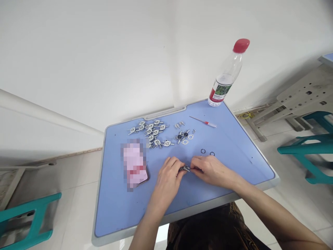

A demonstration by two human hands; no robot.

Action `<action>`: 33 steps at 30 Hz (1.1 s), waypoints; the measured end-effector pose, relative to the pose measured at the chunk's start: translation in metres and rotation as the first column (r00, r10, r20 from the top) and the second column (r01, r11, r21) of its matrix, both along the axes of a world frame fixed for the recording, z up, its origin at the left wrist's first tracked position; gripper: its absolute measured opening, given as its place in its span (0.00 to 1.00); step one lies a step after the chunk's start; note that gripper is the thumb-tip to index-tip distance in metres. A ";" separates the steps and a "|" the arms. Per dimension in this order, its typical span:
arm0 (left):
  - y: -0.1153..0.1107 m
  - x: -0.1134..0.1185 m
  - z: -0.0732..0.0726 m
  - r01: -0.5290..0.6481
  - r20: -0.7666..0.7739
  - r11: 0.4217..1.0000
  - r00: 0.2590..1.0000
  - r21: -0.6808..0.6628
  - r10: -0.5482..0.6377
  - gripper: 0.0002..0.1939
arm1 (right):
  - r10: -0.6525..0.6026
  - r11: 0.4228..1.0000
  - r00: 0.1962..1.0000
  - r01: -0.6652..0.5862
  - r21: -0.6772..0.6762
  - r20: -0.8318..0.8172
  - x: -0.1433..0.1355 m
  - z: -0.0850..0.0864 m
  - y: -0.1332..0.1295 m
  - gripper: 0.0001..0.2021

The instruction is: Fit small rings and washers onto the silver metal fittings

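Note:
My left hand (168, 173) pinches a small metal fitting (185, 168) just above the table near its front edge. Close on its right side, my right hand (209, 169) has its fingers pressed together by the fitting's end; what they hold, if anything, is hidden. Two black rings (203, 151) lie beyond my right hand. Farther back are two fittings with black round centres (186, 134), flat oval gaskets (190, 137), tiny screws (194, 131) and two small metal pieces (179, 124). Several similar metal fittings (155, 132) form a cluster at the back left.
The blue table (125, 211) stands against a white wall. A phone (135, 163), partly pixelated, lies at the left. At the back are a thin screwdriver with a red and clear handle (206, 123) and a red-capped water bottle (221, 85). Green stools (307, 146) stand on both sides.

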State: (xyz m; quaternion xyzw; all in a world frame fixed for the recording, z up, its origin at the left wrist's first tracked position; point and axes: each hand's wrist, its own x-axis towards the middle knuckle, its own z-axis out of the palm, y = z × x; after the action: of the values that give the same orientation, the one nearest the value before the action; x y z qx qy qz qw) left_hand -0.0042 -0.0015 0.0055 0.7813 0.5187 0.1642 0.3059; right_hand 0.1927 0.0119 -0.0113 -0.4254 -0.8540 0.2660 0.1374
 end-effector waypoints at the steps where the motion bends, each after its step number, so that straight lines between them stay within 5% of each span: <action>1: 0.000 0.000 0.000 -0.003 -0.001 1.000 1.000 0.000 0.003 0.05 | 0.000 1.000 1.000 0.000 0.004 0.002 0.000 0.000 0.000 0.05; 14: 0.001 -0.002 -0.002 0.014 0.009 1.000 1.000 -0.017 -0.014 0.04 | -0.016 0.999 0.999 0.014 -0.040 -0.043 0.005 0.000 0.000 0.05; 22: 0.001 -0.003 -0.003 0.000 0.041 1.000 0.999 -0.003 0.000 0.07 | -0.396 0.918 0.905 0.389 -0.075 -0.154 0.040 0.012 0.026 0.04; 30: 0.004 -0.002 -0.002 -0.018 0.050 0.999 0.999 -0.027 0.020 0.08 | -0.271 0.962 0.960 0.272 0.002 -0.065 0.039 0.022 0.062 0.07; 33: 0.003 -0.003 -0.002 -0.033 0.060 0.998 0.998 -0.048 0.036 0.08 | -0.319 0.946 0.948 0.318 0.056 0.009 0.034 0.018 0.084 0.07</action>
State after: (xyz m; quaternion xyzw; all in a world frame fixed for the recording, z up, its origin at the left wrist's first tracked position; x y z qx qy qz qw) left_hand -0.0070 0.0018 0.0033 0.7595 0.5263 0.1807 0.3368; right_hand 0.2266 0.0962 0.0062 -0.5563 -0.7821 0.2135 0.1824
